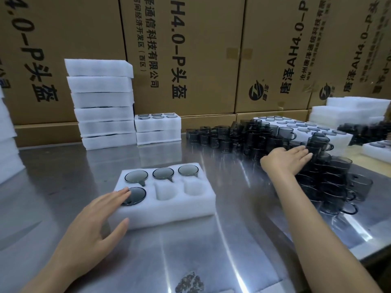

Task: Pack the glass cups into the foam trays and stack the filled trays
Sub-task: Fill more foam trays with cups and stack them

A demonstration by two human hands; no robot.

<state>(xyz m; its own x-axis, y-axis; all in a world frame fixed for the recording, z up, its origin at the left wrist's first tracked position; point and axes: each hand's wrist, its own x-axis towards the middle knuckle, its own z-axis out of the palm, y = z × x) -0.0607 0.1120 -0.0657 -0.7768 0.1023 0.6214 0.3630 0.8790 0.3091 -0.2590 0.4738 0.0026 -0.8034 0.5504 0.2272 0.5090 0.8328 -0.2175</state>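
Note:
A white foam tray (169,214) lies on the steel table in front of me. Its back row holds three smoky glass cups (163,173), and a further cup (135,195) sits in the front left pocket; the other two front pockets are bare. My left hand (95,225) rests flat on the tray's front left corner, fingertips at the rim of that cup, thumb against the tray's front side. My right hand (285,159) reaches with straight fingers into a heap of loose smoky glass cups (317,178) at the right, touching one; it holds nothing.
A tall stack of foam trays (101,102) stands at the back left, with a two-tray stack (157,127) showing cups beside it. More filled trays (304,127) and foam (349,111) lie at the back right. Cardboard boxes (190,56) wall off the rear.

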